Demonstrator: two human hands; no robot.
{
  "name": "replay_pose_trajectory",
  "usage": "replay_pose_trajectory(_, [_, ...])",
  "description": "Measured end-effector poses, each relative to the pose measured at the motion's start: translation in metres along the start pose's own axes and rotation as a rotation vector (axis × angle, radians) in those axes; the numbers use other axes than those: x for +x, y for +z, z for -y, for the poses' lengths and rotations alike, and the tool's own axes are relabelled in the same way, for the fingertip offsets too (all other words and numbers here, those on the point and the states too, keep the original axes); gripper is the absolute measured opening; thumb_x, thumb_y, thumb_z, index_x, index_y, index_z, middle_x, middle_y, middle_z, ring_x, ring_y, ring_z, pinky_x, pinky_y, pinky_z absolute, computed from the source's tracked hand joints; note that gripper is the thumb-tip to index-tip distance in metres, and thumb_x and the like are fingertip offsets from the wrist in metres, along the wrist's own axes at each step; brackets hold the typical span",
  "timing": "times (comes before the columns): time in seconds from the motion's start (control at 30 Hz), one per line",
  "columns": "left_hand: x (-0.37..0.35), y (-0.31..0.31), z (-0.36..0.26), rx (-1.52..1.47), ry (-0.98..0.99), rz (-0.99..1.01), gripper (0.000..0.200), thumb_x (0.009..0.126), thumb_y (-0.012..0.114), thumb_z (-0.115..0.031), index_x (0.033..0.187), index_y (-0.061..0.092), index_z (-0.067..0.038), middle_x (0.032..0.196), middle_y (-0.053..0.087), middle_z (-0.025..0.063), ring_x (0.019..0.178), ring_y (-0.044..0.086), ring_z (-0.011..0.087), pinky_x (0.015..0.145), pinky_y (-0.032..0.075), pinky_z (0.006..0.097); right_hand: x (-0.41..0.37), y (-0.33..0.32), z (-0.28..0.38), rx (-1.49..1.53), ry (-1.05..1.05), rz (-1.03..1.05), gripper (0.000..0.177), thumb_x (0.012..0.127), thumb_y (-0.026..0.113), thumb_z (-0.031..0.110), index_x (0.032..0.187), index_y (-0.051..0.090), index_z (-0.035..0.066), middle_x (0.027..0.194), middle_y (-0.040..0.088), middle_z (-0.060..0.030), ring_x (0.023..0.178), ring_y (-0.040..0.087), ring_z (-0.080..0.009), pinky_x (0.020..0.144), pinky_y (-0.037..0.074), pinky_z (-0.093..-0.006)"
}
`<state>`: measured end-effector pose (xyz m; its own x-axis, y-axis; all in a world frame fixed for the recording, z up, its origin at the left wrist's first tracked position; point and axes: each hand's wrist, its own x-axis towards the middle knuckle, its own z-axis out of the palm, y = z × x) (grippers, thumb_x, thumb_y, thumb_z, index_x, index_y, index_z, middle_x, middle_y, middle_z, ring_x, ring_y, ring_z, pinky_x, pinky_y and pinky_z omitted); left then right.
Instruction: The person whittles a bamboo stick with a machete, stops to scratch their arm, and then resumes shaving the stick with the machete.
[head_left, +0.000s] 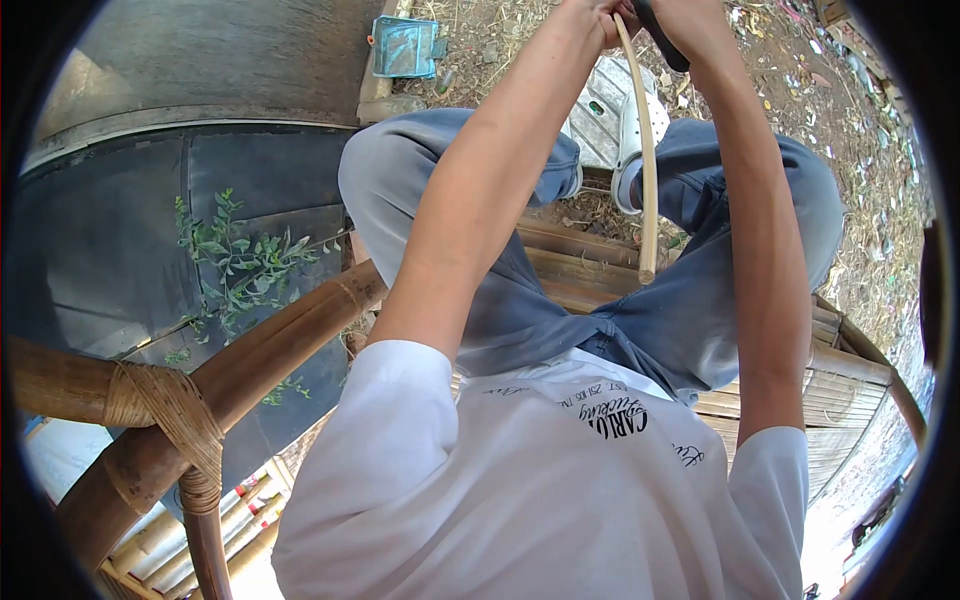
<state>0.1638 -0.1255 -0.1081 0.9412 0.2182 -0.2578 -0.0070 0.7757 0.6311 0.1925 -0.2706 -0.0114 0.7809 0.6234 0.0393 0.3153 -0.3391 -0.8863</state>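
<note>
At the top edge, my left hand (606,22) is closed around the upper part of a thin, pale bamboo-like strip (647,170). The strip hangs down between my knees, slightly curved, its cut end near my lap. Beside it, my right hand (692,25) is closed on a dark object (661,38) like a handle, whose rounded end sticks out below the fingers. The rest of that object and some fingertips are cut off by the frame edge. Both hands are close together.
I sit on a bamboo seat (590,270) with a lashed bamboo rail (290,330) at left. A leafy plant (245,255) grows by dark panels (90,230). A blue plastic basket (405,47) lies at upper left. White shoes (640,125) are below my hands.
</note>
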Motion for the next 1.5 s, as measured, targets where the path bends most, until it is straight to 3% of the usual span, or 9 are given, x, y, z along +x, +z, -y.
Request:
replay_pose_trajectory(0.1, [0.007,-0.018,-0.004,-0.043,-0.15,-0.255,0.017,0.087,0.063,-0.018,0.077,0.059,-0.004,0.056,0.05,0.0001,0.034,0.036,0.0049,0.027,0.027,0.0136,0.001,-0.007,0.009,0.318,0.339,0.116,0.036,0.088,0.058,0.031,0.106,0.06,-0.001,0.095,0.067,-0.0155,0.073,0.064,-0.0267,0.066,0.052,-0.0343])
replay_pose_trajectory(0.23, [0.004,-0.019,-0.02,0.101,-0.153,-0.312,0.021,0.086,0.063,-0.017,0.072,0.052,-0.006,0.055,0.048,0.0014,0.036,0.038,0.0057,0.026,0.029,0.0138,0.004,-0.033,-0.021,0.822,0.596,0.233,0.056,0.095,0.045,0.038,0.135,0.041,-0.001,0.139,0.042,-0.0184,0.117,0.052,-0.0255,0.092,0.045,-0.0455])
replay_pose_trajectory(0.27, [0.0,-0.012,-0.025,0.122,-0.119,-0.387,0.021,0.086,0.064,-0.017,0.072,0.052,-0.006,0.056,0.048,0.0022,0.035,0.038,0.0059,0.026,0.029,0.0139,-0.02,-0.022,0.003,0.627,0.393,-0.009,0.036,0.094,0.057,0.028,0.12,0.052,0.003,0.106,0.058,-0.0069,0.1,0.058,-0.0152,0.084,0.046,-0.0299])
replay_pose_trajectory(0.47, [-0.007,-0.015,-0.05,0.166,-0.035,-0.552,0.024,0.085,0.066,-0.019,0.072,0.05,-0.008,0.057,0.046,0.0019,0.033,0.034,0.0073,0.026,0.029,0.0154,-0.072,-0.029,0.027,0.581,-0.48,0.026,0.027,0.091,0.062,0.015,0.112,0.054,0.001,0.102,0.058,-0.0063,0.095,0.056,-0.0133,0.084,0.042,-0.0278])
replay_pose_trajectory(0.6, [-0.011,-0.023,-0.068,0.194,0.034,-0.673,0.025,0.085,0.067,-0.02,0.072,0.049,-0.008,0.056,0.044,0.0011,0.033,0.034,0.0075,0.026,0.029,0.0157,-0.118,-0.038,0.063,0.563,-1.212,0.189,0.02,0.079,0.069,0.004,0.096,0.06,-0.001,0.081,0.058,-0.0104,0.064,0.056,-0.0165,0.054,0.042,-0.0254])
replay_pose_trajectory(0.93, [-0.012,-0.051,-0.082,0.15,0.24,-0.963,0.027,0.085,0.063,-0.028,0.066,0.05,-0.014,0.055,0.043,0.0006,0.034,0.031,0.0127,0.031,0.026,0.0268,-0.155,-0.012,0.056,0.401,-0.421,0.53,0.014,0.082,0.069,0.006,0.095,0.067,0.002,0.081,0.067,-0.007,0.057,0.059,-0.0111,0.049,0.045,-0.0245])
replay_pose_trajectory(1.13, [-0.015,-0.051,-0.076,0.126,0.314,-1.08,0.024,0.085,0.062,-0.028,0.068,0.053,-0.012,0.056,0.045,0.0011,0.035,0.033,0.0131,0.032,0.028,0.0274,-0.15,0.002,0.054,0.406,-0.356,0.495,0.012,0.083,0.064,0.009,0.09,0.065,-0.001,0.082,0.065,-0.0145,0.066,0.062,-0.0288,0.061,0.049,-0.0381])
replay_pose_trajectory(1.23, [-0.016,-0.051,-0.071,0.107,0.319,-1.104,0.024,0.085,0.062,-0.027,0.069,0.053,-0.012,0.056,0.045,0.0011,0.035,0.033,0.0131,0.032,0.028,0.0273,-0.15,0.007,0.049,0.41,-0.442,0.474,0.012,0.084,0.067,0.006,0.095,0.068,0.001,0.082,0.066,-0.0064,0.057,0.057,-0.0103,0.051,0.045,-0.0241])
replay_pose_trajectory(1.5, [-0.018,-0.043,-0.065,0.073,0.323,-1.122,0.023,0.085,0.062,-0.026,0.069,0.054,-0.012,0.056,0.046,0.0012,0.035,0.033,0.0131,0.033,0.028,0.0273,-0.147,0.01,0.046,0.331,-0.617,0.437,0.01,0.083,0.067,0.006,0.092,0.067,0.002,0.084,0.063,-0.0069,0.056,0.057,-0.0136,0.051,0.046,-0.025])
